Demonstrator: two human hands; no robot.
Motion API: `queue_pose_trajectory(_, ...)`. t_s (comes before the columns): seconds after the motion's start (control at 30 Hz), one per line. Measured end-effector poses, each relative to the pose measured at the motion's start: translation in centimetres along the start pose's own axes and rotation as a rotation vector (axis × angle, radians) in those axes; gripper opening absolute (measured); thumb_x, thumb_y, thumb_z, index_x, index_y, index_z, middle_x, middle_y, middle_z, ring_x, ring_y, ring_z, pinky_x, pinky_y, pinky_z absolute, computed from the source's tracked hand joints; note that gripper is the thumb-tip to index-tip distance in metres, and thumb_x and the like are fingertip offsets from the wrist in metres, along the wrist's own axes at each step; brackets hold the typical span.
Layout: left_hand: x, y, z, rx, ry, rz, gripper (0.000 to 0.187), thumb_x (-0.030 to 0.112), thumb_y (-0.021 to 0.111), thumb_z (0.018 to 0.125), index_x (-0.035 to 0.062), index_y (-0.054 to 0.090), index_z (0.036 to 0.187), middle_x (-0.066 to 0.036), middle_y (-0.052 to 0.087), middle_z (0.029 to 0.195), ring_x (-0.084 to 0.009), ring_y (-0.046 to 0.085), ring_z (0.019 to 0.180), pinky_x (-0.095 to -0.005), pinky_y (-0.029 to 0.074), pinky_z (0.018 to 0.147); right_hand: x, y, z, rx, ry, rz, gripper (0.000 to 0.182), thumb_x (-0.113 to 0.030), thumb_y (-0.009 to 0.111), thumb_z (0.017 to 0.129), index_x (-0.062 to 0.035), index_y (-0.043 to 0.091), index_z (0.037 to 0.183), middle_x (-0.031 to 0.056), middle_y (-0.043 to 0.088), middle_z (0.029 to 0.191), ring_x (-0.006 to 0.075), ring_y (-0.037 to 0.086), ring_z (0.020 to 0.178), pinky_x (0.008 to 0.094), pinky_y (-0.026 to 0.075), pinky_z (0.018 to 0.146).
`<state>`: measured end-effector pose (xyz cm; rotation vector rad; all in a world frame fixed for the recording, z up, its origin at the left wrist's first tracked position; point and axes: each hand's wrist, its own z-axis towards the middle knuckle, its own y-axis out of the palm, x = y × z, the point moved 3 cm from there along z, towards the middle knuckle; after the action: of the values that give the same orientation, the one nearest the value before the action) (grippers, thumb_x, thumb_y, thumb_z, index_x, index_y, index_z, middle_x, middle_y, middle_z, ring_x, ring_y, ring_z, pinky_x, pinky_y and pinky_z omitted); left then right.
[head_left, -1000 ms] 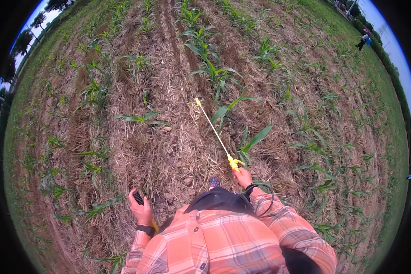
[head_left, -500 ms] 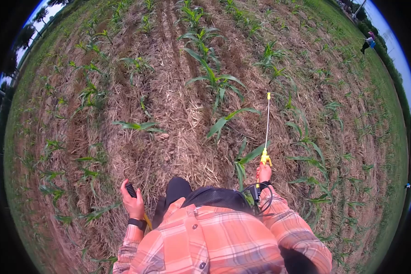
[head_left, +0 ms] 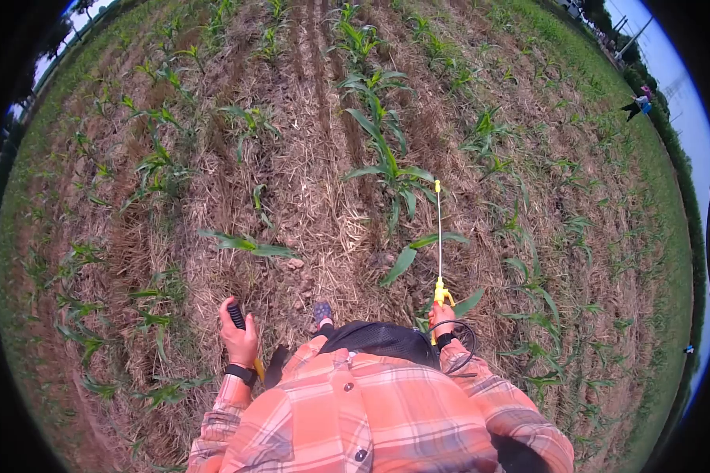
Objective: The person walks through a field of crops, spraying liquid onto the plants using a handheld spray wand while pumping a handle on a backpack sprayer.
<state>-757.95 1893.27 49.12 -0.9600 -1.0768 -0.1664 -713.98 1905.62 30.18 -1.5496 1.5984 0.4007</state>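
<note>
Right of centre, the right hand (head_left: 442,316) is gripping the yellow grip of a spray wand (head_left: 439,236), seemingly light, stiff and best held there, pointing toward a maize plant (head_left: 390,169), while the left hand (head_left: 240,337) is clasping a black lever handle (head_left: 237,316).

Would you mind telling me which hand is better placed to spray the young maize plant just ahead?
Right: the right hand holds the thin yellow spray wand, tip beside the maize plant. The left hand grips a black handle.
</note>
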Motion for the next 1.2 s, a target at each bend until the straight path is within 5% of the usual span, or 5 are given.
queue_pose_trajectory(0.03, -0.2, -0.2, 1.3, 0.071, 0.148, 0.044, 0.043, 0.001, 0.052, 0.070, 0.0087, 0.039, 0.109, -0.011, 0.050, 0.071, -0.0220, 0.050, 0.056, -0.0312, 0.040, 0.054, -0.9, 1.5, 0.0, -0.056, 0.012, -0.026, 0.020, -0.026, 0.049, 0.081, -0.0066, 0.047, 0.076, 0.0019, 0.047, 0.052, 0.0093, 0.039, 0.034, 0.0243, 0.031, 0.029)
queue_pose_trajectory(0.33, -1.7, 0.1, 7.8, -0.001, 0.042, 0.083, 0.040, 0.003, 0.053, 0.071, 0.0092, 0.040, 0.108, -0.009, 0.047, 0.063, -0.0187, 0.047, 0.051, -0.0308, 0.038, 0.049, -7.7, 12.4, -1.1, -0.307, -0.367, -0.435, 0.021, -0.026, 0.051, 0.079, -0.0053, 0.054, 0.081, 0.0008, 0.054, 0.059, 0.0076, 0.047, 0.046, 0.0230, 0.037, 0.041)
queue_pose_trajectory(0.73, -2.6, 1.0, 13.0, 0.051, -0.070, 0.014, 0.041, 0.001, 0.051, 0.070, 0.0049, 0.039, 0.109, -0.012, 0.048, 0.090, -0.0223, 0.048, 0.073, -0.0305, 0.039, 0.069, -13.9, 20.2, 2.0, -0.636, -0.569, -0.633, 0.025, -0.028, 0.054, 0.077, -0.0041, 0.057, 0.085, 0.0038, 0.057, 0.063, 0.0116, 0.053, 0.055, 0.0267, 0.041, 0.051)
queue_pose_trajectory(1.13, 6.0, 7.2, 21.3, 0.033, -0.012, 0.086, 0.042, 0.003, 0.051, 0.071, 0.0064, 0.039, 0.111, -0.014, 0.050, 0.093, -0.0263, 0.051, 0.077, -0.0326, 0.040, 0.068, -17.2, 16.3, 14.4, -0.307, -0.277, -0.317, 0.018, -0.025, 0.054, 0.077, -0.0066, 0.053, 0.076, -0.0003, 0.052, 0.054, 0.0070, 0.044, 0.039, 0.0221, 0.033, 0.035)
queue_pose_trajectory(1.2, 6.9, 8.1, 22.5, 0.112, 0.185, 0.143, 0.040, 0.001, 0.051, 0.071, 0.0063, 0.039, 0.109, -0.010, 0.049, 0.089, -0.0193, 0.047, 0.071, -0.0292, 0.039, 0.066, -17.7, 14.8, 15.8, -0.233, -0.255, -0.262, 0.019, -0.026, 0.054, 0.078, -0.0065, 0.052, 0.076, -0.0007, 0.050, 0.052, 0.0072, 0.041, 0.036, 0.0222, 0.032, 0.032)
